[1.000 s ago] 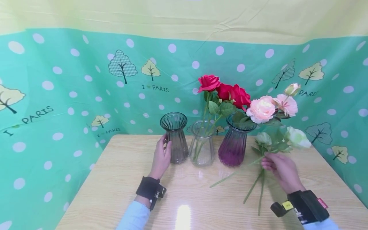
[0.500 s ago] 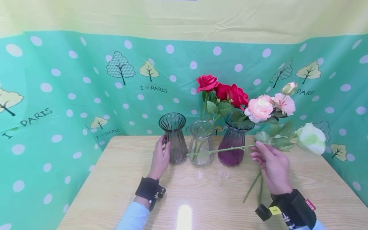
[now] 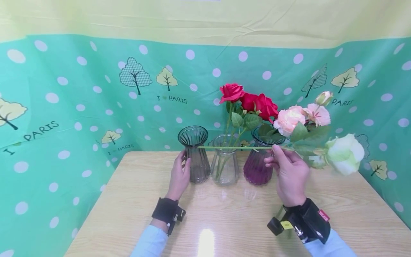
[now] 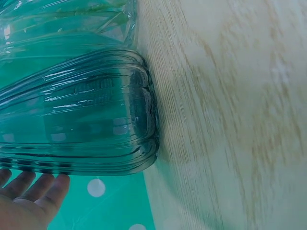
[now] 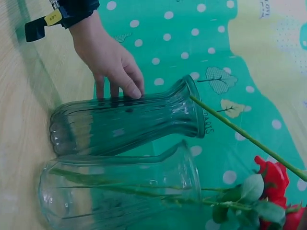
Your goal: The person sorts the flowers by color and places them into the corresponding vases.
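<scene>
White rose [image 3: 345, 154] is lying about 3 o'clock of the right hand [image 3: 290, 176], which is pinching its level stem [image 3: 247, 147]; relaxed left hand [image 3: 179, 178] is touching the grey vase [image 3: 199, 166], about 9 o'clock. Insertion is apparently being lined up, probably needing an upright tilt.

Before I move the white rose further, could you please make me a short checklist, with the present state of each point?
1. White rose secured: ok, the right hand pinches its stem.
2. Grey vase steadied: ok, the left hand touches its side.
3. Grey vase free of other flowers: ok, no stems show inside.
4. Stem pointing down for entry: not ok, it looks nearly level in the head view.
5. Stem end inside the mouth: cannot tell; it overlaps the rim area in both the head and right wrist views.
6. Red roses standing in the clear vase: ok.
</scene>
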Tool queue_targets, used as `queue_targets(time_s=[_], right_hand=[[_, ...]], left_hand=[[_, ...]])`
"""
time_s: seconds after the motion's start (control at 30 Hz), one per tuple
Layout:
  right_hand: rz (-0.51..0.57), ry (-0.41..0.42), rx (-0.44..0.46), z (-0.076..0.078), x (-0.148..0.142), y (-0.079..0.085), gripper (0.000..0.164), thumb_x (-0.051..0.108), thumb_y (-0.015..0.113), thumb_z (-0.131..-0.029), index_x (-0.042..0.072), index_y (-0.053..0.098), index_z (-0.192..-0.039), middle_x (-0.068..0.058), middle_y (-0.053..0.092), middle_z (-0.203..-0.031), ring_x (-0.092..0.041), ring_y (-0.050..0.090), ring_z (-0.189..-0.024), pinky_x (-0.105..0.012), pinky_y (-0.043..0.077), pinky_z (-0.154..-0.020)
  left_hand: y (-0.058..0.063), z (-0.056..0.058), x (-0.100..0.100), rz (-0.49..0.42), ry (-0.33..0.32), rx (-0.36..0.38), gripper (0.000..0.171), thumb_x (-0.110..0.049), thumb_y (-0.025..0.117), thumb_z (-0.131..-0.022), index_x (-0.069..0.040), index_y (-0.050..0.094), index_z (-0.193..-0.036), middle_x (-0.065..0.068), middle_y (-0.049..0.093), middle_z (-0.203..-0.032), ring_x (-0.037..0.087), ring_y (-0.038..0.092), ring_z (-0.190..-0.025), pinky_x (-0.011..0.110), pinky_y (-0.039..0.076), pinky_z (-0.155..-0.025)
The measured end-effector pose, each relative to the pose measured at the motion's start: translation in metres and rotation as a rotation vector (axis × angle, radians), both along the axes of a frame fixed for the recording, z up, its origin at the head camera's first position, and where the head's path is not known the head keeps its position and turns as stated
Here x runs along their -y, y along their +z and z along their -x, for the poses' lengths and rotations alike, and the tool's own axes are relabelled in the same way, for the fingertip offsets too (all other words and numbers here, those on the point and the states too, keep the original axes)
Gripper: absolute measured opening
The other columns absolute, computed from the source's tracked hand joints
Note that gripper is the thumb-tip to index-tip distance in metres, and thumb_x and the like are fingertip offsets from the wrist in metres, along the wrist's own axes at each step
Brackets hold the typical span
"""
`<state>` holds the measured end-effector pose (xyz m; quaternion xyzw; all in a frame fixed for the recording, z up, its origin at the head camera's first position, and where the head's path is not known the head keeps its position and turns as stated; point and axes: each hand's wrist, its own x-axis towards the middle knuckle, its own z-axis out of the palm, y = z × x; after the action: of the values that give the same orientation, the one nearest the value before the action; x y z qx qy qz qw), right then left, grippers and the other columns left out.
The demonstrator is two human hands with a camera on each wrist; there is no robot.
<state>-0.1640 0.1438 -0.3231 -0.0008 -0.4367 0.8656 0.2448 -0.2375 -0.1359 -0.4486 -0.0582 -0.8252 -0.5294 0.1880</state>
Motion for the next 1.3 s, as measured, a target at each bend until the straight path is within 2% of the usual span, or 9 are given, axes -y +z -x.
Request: queue_targets(time_s=[0.2, 0.4, 0.5, 0.63, 0.8, 0.97, 1.13, 1.3], right_hand=[[-0.027, -0.042, -0.080, 0.004, 0.008, 0.009, 0.004, 0.000, 0.067, -0.082, -0.004, 0.067, -0.082, -0.010, 0.071, -0.068, -0.016, 0.062, -0.048, -0.025, 0.054, -0.045], [-0.014, -0.071, -0.090, 0.006, 0.009, 0.016, 0.007, 0.000, 0.069, -0.081, -0.006, 0.066, -0.082, -0.011, 0.071, -0.068, -0.017, 0.062, -0.047, -0.025, 0.054, -0.045], [-0.073, -0.085, -0.073, 0.007, 0.011, 0.018, 0.011, 0.005, 0.071, -0.080, -0.005, 0.066, -0.085, -0.011, 0.071, -0.070, -0.016, 0.063, -0.049, -0.026, 0.055, -0.047], [-0.212, -0.095, -0.048, 0.010, 0.015, 0.019, 0.015, 0.009, 0.070, -0.082, -0.004, 0.066, -0.089, -0.008, 0.072, -0.071, -0.015, 0.064, -0.051, -0.027, 0.056, -0.049], [-0.344, -0.078, -0.027, 0.015, 0.021, 0.021, 0.022, 0.013, 0.070, -0.083, -0.006, 0.067, -0.093, -0.005, 0.071, -0.072, -0.013, 0.064, -0.053, -0.026, 0.057, -0.052], [-0.403, -0.061, -0.018, 0.022, 0.030, 0.021, 0.027, 0.014, 0.070, -0.083, -0.009, 0.067, -0.096, -0.002, 0.070, -0.070, -0.012, 0.064, -0.053, -0.026, 0.057, -0.052], [-0.498, -0.060, -0.001, 0.029, 0.038, 0.019, 0.024, 0.016, 0.069, -0.085, -0.006, 0.068, -0.096, 0.006, 0.070, -0.068, -0.009, 0.064, -0.054, -0.025, 0.058, -0.054], [-0.565, -0.066, -0.032, 0.034, 0.044, 0.020, 0.025, 0.019, 0.067, -0.086, -0.004, 0.069, -0.096, 0.007, 0.070, -0.069, -0.008, 0.065, -0.055, -0.026, 0.058, -0.055]], left_hand=[[0.000, -0.001, -0.001, 0.000, -0.002, 0.004, 0.051, -0.030, 0.038, -0.100, -0.006, 0.029, -0.145, 0.015, 0.038, -0.145, 0.029, 0.041, -0.131, 0.044, 0.043, -0.106], [0.001, -0.002, -0.001, 0.003, 0.006, -0.017, 0.050, -0.028, 0.038, -0.101, -0.003, 0.030, -0.144, 0.017, 0.039, -0.144, 0.031, 0.041, -0.131, 0.045, 0.043, -0.106], [0.002, -0.002, -0.001, 0.006, 0.011, -0.017, 0.050, -0.027, 0.038, -0.101, -0.003, 0.030, -0.144, 0.017, 0.039, -0.144, 0.031, 0.042, -0.131, 0.045, 0.043, -0.106], [0.002, -0.002, -0.001, 0.006, 0.009, -0.013, 0.051, -0.028, 0.038, -0.101, -0.003, 0.030, -0.144, 0.017, 0.039, -0.144, 0.031, 0.042, -0.131, 0.045, 0.043, -0.106], [0.002, -0.001, -0.001, 0.009, 0.009, -0.007, 0.051, -0.031, 0.038, -0.101, -0.004, 0.030, -0.144, 0.016, 0.039, -0.144, 0.031, 0.042, -0.131, 0.045, 0.042, -0.106], [0.001, -0.001, -0.001, 0.008, 0.011, -0.004, 0.052, -0.032, 0.038, -0.100, -0.004, 0.030, -0.144, 0.016, 0.039, -0.145, 0.030, 0.042, -0.131, 0.044, 0.042, -0.106], [0.000, -0.001, 0.000, 0.006, 0.011, -0.007, 0.054, -0.034, 0.039, -0.100, -0.003, 0.030, -0.144, 0.016, 0.039, -0.144, 0.030, 0.042, -0.130, 0.044, 0.042, -0.106], [0.000, -0.001, -0.001, 0.002, 0.013, -0.001, 0.054, -0.035, 0.039, -0.100, -0.004, 0.031, -0.144, 0.015, 0.039, -0.144, 0.029, 0.042, -0.131, 0.043, 0.042, -0.106]])
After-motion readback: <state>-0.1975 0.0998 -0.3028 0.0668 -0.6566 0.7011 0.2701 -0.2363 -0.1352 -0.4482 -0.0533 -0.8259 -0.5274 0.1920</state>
